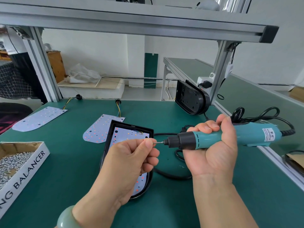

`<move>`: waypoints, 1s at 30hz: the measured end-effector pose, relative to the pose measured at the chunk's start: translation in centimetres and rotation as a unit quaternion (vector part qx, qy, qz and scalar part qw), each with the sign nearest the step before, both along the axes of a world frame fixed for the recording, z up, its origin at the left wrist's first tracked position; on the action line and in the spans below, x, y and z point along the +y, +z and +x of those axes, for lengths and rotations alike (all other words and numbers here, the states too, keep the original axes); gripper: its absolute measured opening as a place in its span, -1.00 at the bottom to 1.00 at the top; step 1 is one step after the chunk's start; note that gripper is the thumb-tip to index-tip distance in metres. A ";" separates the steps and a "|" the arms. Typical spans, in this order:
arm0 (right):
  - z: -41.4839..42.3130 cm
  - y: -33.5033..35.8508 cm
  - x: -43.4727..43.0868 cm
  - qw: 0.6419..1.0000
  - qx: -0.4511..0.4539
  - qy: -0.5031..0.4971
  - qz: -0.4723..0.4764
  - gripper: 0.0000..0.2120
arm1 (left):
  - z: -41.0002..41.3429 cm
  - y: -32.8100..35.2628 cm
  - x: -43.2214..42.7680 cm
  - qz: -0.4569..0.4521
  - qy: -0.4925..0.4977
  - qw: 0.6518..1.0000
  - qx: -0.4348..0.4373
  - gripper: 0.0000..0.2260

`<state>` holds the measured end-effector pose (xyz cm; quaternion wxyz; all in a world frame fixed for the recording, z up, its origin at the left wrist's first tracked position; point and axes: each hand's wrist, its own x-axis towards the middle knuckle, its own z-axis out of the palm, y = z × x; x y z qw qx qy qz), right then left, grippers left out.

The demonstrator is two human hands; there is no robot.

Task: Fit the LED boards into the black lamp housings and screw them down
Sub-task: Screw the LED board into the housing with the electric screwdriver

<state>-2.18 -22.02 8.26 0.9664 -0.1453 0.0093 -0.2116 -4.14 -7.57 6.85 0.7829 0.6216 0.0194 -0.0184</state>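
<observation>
The left hand (131, 162) is curled, its thumb and forefinger pinched together on the very end of the bit (159, 142); whatever small piece may sit between the fingertips is too tiny for me to make out. The right hand (213, 152) is wrapped fully round the teal electric screwdriver (251, 134), holding it level above the bench with the black nose pointing left towards the other hand. A pale green bangle (67, 218) sits on the left wrist.

Directly under the hands a black lamp housing (131, 127) lies flat on the green bench mat (65, 162), with a white LED board (126, 134) seated inside it, partly hidden by the left hand. The driver's black cord (172, 176) loops on the mat just right of the housing.

Just behind and to the left, a loose LED board (98, 130) touches the housing's far left corner, and another loose board (39, 119) lies further left, both trailing coloured wires. At the left edge an open cardboard box (24, 167) holds a heap of silver screws (11, 162). At the back right an empty housing (190, 99) stands on edge, leaning by the aluminium frame post (220, 69).
</observation>
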 end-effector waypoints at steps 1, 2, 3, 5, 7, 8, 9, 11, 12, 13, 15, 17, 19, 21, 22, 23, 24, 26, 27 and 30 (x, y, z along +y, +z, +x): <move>0.0 0.0 0.0 1.000 0.001 -0.004 -0.002 -0.86 | 0.0 0.0 0.0 0.008 0.006 1.000 -0.006 -0.84; 0.0 0.0 0.1 1.000 0.002 -0.007 -0.004 -0.86 | 0.0 -0.1 -0.1 0.022 0.012 1.000 -0.014 -0.84; 0.0 0.0 0.1 1.000 0.003 -0.011 -0.006 -0.86 | 0.0 -0.2 -0.1 0.039 0.018 0.999 -0.023 -0.85; -0.1 0.0 0.1 1.000 0.004 -0.015 -0.010 -0.85 | 0.0 -0.3 -0.2 0.065 0.024 0.997 -0.035 -0.86; -0.1 -0.1 0.1 1.000 0.006 -0.014 -0.011 -0.84 | 0.0 -0.3 -0.1 0.075 0.023 0.996 -0.038 -0.87; -0.1 -0.1 0.1 1.000 0.005 -0.011 -0.011 -0.84 | 0.1 -0.3 0.0 0.078 0.019 0.996 -0.038 -0.87; -0.1 -0.1 0.2 1.000 0.002 -0.007 -0.011 -0.84 | 0.1 -0.3 0.2 0.082 0.013 0.996 -0.038 -0.87; -0.1 -0.2 0.4 1.000 -0.002 -0.002 -0.010 -0.84 | 0.2 -0.2 0.5 0.087 0.004 0.996 -0.037 -0.89; -0.1 -0.2 0.4 1.000 -0.002 -0.001 -0.010 -0.84 | 0.2 -0.1 0.6 0.086 0.002 0.996 -0.037 -0.89; -0.1 -0.2 0.5 1.000 -0.001 0.001 -0.011 -0.84 | 0.3 -0.2 0.7 0.085 0.003 0.996 -0.038 -0.90; -0.1 -0.2 0.6 1.000 0.000 0.001 -0.011 -0.84 | 0.3 -0.2 0.8 0.083 0.006 0.996 -0.042 -0.90; -0.2 -0.2 0.7 1.000 -0.002 -0.001 -0.007 -0.87 | 0.3 -0.3 0.8 0.078 0.005 0.996 -0.044 -0.90; -0.2 -0.2 0.7 1.000 -0.001 -0.002 -0.005 -0.87 | 0.4 -0.3 0.8 0.070 0.004 0.997 -0.043 -0.89; -0.2 -0.2 0.7 1.000 0.001 -0.004 -0.003 -0.87 | 0.4 -0.3 0.9 0.066 0.008 0.997 -0.039 -0.88; -0.2 -0.2 0.7 1.000 0.002 -0.004 -0.002 -0.87 | 0.4 -0.3 0.9 0.064 0.009 0.997 -0.037 -0.88; -0.2 -0.2 0.7 1.000 0.002 -0.003 0.000 -0.87 | 0.5 -0.4 0.9 0.065 0.008 0.997 -0.035 -0.89; -0.2 -0.2 0.6 1.000 0.002 -0.003 0.001 -0.87 | 0.5 -0.4 0.9 0.063 0.006 0.997 -0.033 -0.90; -0.2 -0.2 0.5 1.000 0.001 -0.004 -0.001 -0.87 | 0.4 0.0 1.0 0.073 -0.011 0.997 -0.036 -0.94; -0.2 -0.2 0.4 1.000 0.001 -0.005 -0.005 -0.87 | 0.4 0.1 1.3 0.088 -0.013 0.995 -0.044 -0.84; -0.2 -0.2 0.1 1.000 0.010 -0.007 -0.019 -0.86 | 0.9 0.7 2.8 0.167 0.091 0.977 -0.094 -0.79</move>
